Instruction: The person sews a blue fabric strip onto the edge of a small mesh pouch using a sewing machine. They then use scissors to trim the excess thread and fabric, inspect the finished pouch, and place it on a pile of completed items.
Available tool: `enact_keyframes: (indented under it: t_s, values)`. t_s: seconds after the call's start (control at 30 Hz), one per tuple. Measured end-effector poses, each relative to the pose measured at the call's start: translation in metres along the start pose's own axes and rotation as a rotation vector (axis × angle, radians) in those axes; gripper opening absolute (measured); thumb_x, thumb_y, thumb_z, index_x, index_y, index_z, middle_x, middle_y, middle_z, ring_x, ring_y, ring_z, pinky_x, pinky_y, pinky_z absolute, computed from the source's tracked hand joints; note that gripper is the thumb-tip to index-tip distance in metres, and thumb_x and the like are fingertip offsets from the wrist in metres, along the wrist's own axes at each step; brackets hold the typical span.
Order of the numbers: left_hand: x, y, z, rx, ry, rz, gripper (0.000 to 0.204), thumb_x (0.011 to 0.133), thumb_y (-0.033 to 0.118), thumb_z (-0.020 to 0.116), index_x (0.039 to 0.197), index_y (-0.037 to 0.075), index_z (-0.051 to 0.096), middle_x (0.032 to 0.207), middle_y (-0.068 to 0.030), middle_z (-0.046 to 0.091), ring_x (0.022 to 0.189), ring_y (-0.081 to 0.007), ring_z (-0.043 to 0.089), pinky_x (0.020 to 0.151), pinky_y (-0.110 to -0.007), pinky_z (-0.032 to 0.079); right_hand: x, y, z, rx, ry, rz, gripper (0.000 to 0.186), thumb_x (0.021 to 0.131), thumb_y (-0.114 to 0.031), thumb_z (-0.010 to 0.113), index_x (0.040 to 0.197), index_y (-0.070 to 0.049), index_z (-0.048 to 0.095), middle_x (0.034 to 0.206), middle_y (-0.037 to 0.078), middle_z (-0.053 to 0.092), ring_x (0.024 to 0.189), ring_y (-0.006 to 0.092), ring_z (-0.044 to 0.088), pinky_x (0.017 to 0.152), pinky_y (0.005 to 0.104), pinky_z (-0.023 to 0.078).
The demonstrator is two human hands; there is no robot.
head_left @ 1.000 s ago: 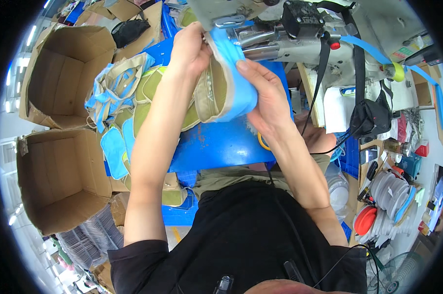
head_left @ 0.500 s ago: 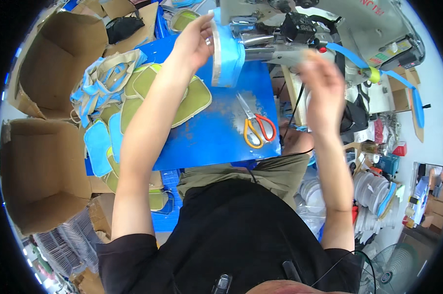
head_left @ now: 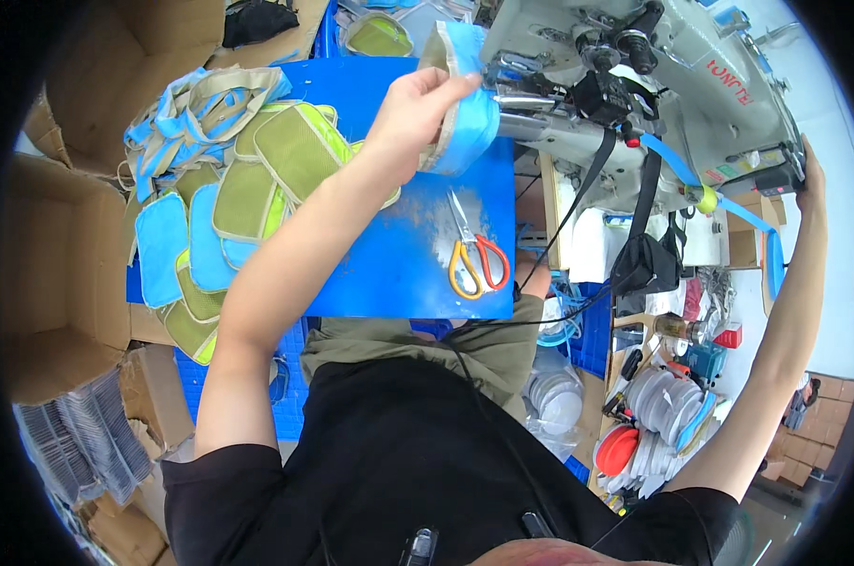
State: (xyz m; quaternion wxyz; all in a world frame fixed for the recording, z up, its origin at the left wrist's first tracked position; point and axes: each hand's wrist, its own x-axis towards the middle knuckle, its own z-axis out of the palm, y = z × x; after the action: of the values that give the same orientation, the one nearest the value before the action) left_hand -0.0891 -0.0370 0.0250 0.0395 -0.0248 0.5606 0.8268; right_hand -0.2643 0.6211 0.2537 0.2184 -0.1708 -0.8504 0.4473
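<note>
A band of light blue fabric with a beige edge [head_left: 472, 118] curves round the narrow arm of a grey sewing machine [head_left: 672, 80]. My left hand [head_left: 418, 113] pinches the band's left side between thumb and fingers. Far to the right, my right hand [head_left: 810, 174] reaches to the machine's right end, against the dark part there; its fingers are mostly hidden. Scissors with one orange and one red handle [head_left: 479, 259] lie partly spread on the blue table [head_left: 399, 283], below the band.
Olive-green and blue fabric pieces [head_left: 300, 151] overlap on the table's left, beside a heap of blue and beige strips [head_left: 200, 118]. Cardboard boxes [head_left: 64, 274] stand further left. Blue tape [head_left: 672, 158] runs along the machine. Stacked white discs [head_left: 668, 406] sit lower right.
My right hand has swung far out to the right, to the machine's end. My left hand has come down onto the band, its fingers now closed on it. The whole view has shifted.
</note>
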Motion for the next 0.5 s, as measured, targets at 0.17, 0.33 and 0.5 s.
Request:
enact_keyframes:
  t_s: [0.17,0.33,0.5]
  values:
    - [-0.006,-0.022,0.007,-0.025,0.095,0.202,0.019,0.097,0.013,0.072,0.108,-0.001,0.065,0.092,-0.0055,0.072,0.078,-0.0073,0.065,0.067,-0.026,0.053,-0.018,0.047,0.029,0.483,0.075,-0.065,0.045,0.105,-0.039,0.061,0.121,0.003,0.069,0.112,0.009,0.072,0.105,0.0182,0.066,0.098,0.0341,0.049]
    - [-0.019,-0.048,-0.014,-0.101,0.066,0.261,0.012,0.1,0.013,0.07,0.1,0.004,0.063,0.091,-0.0034,0.072,0.076,-0.0052,0.063,0.068,-0.023,0.051,-0.041,0.053,0.031,0.571,0.162,-0.114,0.041,0.11,-0.032,0.053,0.128,0.004,0.063,0.117,0.01,0.071,0.106,0.0188,0.067,0.1,0.0342,0.05]
    - [-0.031,-0.039,-0.017,-0.117,0.042,0.233,0.008,0.102,0.011,0.067,0.098,0.005,0.063,0.088,-0.003,0.072,0.076,-0.0047,0.063,0.07,-0.021,0.05,-0.05,0.049,0.036,0.604,0.157,-0.042,0.038,0.11,-0.031,0.052,0.129,0.0,0.063,0.126,0.01,0.069,0.114,0.0187,0.063,0.106,0.0348,0.045]
